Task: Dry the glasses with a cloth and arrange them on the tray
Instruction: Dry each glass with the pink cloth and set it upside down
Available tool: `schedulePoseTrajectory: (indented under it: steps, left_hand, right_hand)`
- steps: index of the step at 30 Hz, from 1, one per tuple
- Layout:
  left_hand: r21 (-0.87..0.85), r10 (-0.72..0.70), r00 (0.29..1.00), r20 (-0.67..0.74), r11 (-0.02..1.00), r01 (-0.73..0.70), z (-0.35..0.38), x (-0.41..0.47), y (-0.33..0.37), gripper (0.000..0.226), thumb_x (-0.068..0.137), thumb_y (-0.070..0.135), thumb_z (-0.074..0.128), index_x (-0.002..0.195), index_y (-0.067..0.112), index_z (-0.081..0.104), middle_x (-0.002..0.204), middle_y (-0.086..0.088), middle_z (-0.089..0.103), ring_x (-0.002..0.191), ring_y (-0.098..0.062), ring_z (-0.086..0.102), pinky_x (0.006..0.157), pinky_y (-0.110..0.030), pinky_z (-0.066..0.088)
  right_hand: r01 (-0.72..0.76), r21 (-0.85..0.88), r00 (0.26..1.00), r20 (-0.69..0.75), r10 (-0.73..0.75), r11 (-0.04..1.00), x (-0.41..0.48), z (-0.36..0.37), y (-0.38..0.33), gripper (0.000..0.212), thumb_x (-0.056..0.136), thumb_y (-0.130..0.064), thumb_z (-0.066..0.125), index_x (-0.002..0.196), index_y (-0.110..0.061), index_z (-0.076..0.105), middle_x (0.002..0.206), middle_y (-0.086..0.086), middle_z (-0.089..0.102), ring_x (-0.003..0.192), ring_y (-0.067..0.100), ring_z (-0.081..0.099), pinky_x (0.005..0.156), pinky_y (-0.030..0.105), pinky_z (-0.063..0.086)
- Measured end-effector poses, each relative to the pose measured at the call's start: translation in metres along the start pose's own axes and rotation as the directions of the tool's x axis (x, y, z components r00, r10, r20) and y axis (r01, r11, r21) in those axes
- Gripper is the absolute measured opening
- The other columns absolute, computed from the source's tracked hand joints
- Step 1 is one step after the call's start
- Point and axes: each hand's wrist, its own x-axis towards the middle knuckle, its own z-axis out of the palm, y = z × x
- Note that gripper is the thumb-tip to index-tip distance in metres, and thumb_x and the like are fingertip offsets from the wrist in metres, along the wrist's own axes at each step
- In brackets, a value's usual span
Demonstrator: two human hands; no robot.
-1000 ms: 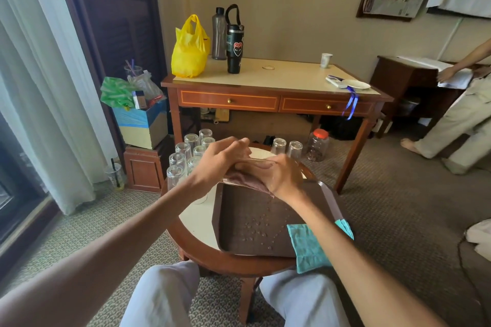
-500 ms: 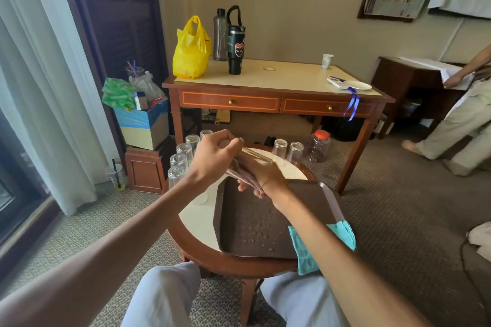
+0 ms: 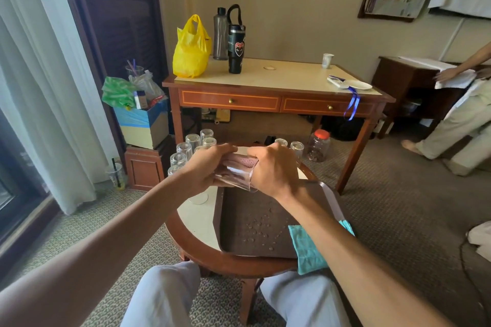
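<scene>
**Left hand** (image 3: 208,167): fingers curled round the left end of the glass (image 3: 237,176), grasping it.

**Right hand** (image 3: 273,171): fingers wrapped over the glass's right end, back of the hand to the camera, also grasping.

**Glass:** held in the air between the two hands, on its side, long axis running left to right with a slight tilt. Which end is the mouth cannot be told.

**Cloth** (image 3: 240,160): pink, bunched against the glass between the hands. Whether it is pushed inside or wrapped behind is unclear.

**Tray** (image 3: 239,236): brown, directly below the glass and reaching toward the person. The glass hangs over its far edge. No glasses stand on it, and droplets spot its floor. The right hand is over the tray, and so nearer it. The left is above the table (image 3: 196,218) just beside the tray's left wall. To stand on the tray, the glass will probably need turning off its side first.

**Other glasses:** a group (image 3: 186,150) at the table's far left and a pair (image 3: 292,146) at the far right.

**Teal cloth** (image 3: 305,247): on the tray's near right corner, under the right forearm.
</scene>
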Motion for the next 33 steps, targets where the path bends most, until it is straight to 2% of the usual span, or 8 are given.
schedulePoseTrajectory:
  steps: [4, 8, 11, 14, 17, 23, 28, 33]
  left_hand:
    - [0.193, 0.336, 0.934, -0.125, 0.931, -0.309, 0.004, 0.0, 0.001, 0.02, 0.098, 0.025, 0.065, 0.091, 0.009, 0.073, 0.081, -0.009, 0.071, 0.08, -0.023, 0.07, 0.071, -0.033, 0.057]
    - [0.441, 0.622, 0.781, -0.058, 0.718, -0.539, 0.001, 0.002, 0.003, 0.025, 0.096, 0.029, 0.067, 0.077, 0.013, 0.072, 0.074, -0.002, 0.07, 0.072, -0.015, 0.069, 0.065, -0.027, 0.056]
    - [0.3, 0.57, 0.82, -0.042, 0.79, -0.534, -0.002, 0.005, -0.005, 0.023, 0.1, 0.026, 0.065, 0.086, 0.01, 0.073, 0.085, -0.004, 0.072, 0.086, -0.019, 0.072, 0.072, -0.029, 0.056]
    - [-0.05, 0.246, 0.962, 0.115, 0.969, -0.242, -0.01, 0.005, -0.002, 0.023, 0.102, 0.031, 0.059, 0.103, 0.009, 0.067, 0.102, -0.011, 0.07, 0.096, -0.025, 0.07, 0.081, -0.034, 0.056]
    - [-0.166, -0.02, 0.975, 0.22, 0.984, 0.057, -0.01, 0.0, -0.001, 0.03, 0.102, 0.037, 0.055, 0.119, 0.013, 0.061, 0.099, -0.012, 0.074, 0.088, -0.022, 0.075, 0.075, -0.035, 0.06]
    - [-0.075, 0.109, 0.993, 0.042, 0.992, -0.106, 0.001, 0.001, -0.004, 0.016, 0.102, 0.024, 0.059, 0.104, 0.009, 0.063, 0.09, -0.013, 0.07, 0.08, -0.024, 0.073, 0.066, -0.033, 0.06]
    - [0.395, 0.538, 0.84, 0.072, 0.757, -0.52, 0.0, 0.001, -0.005, 0.03, 0.099, 0.036, 0.062, 0.091, 0.008, 0.071, 0.079, 0.005, 0.073, 0.081, -0.012, 0.07, 0.071, -0.025, 0.055]
    - [0.048, 0.333, 0.932, 0.142, 0.938, -0.342, -0.004, 0.003, -0.01, 0.031, 0.097, 0.033, 0.065, 0.104, 0.003, 0.067, 0.095, -0.006, 0.072, 0.087, -0.016, 0.072, 0.076, -0.028, 0.057]
  right_hand:
    - [-0.467, 0.351, 0.881, 0.262, 0.393, 0.812, -0.008, 0.017, -0.005, 0.034, 0.084, -0.054, 0.071, 0.083, -0.021, 0.078, 0.066, -0.008, 0.072, 0.054, 0.01, 0.063, 0.046, 0.023, 0.045]
    - [-0.895, 0.443, 0.419, 0.789, 0.448, 0.056, -0.004, 0.009, -0.024, 0.041, 0.097, -0.053, 0.055, 0.09, -0.015, 0.07, 0.065, -0.001, 0.069, 0.042, 0.007, 0.055, 0.035, 0.016, 0.036]
    - [-0.909, 0.368, 0.414, 0.758, 0.503, 0.194, 0.0, 0.007, -0.02, 0.043, 0.095, -0.049, 0.061, 0.096, -0.008, 0.072, 0.063, 0.003, 0.07, 0.042, 0.01, 0.059, 0.035, 0.016, 0.036]
    - [-0.566, 0.155, 0.789, 0.385, 0.478, 0.81, -0.001, 0.007, -0.007, 0.031, 0.09, -0.029, 0.062, 0.093, -0.002, 0.076, 0.075, 0.01, 0.074, 0.058, 0.022, 0.067, 0.043, 0.023, 0.042]
    - [-0.129, -0.005, 0.988, 0.088, 0.129, 0.992, 0.002, -0.005, -0.005, 0.03, 0.073, -0.035, 0.062, 0.077, -0.011, 0.079, 0.06, 0.003, 0.07, 0.048, 0.01, 0.043, 0.041, 0.018, 0.035]
    - [-0.369, 0.105, 0.909, 0.25, 0.335, 0.923, -0.001, 0.004, -0.001, 0.025, 0.081, -0.023, 0.06, 0.061, -0.008, 0.065, 0.055, 0.005, 0.061, 0.045, 0.018, 0.044, 0.045, 0.023, 0.031]
    - [-0.975, 0.222, 0.216, 0.96, 0.18, -0.016, -0.009, 0.004, 0.006, 0.048, 0.098, -0.059, 0.047, 0.091, -0.015, 0.066, 0.07, 0.001, 0.067, 0.044, 0.006, 0.051, 0.035, 0.015, 0.033]
    - [-0.897, 0.288, 0.421, 0.787, 0.452, 0.334, -0.004, 0.009, 0.011, 0.053, 0.087, -0.059, 0.065, 0.078, -0.008, 0.069, 0.065, 0.008, 0.069, 0.047, 0.017, 0.059, 0.043, 0.024, 0.048]
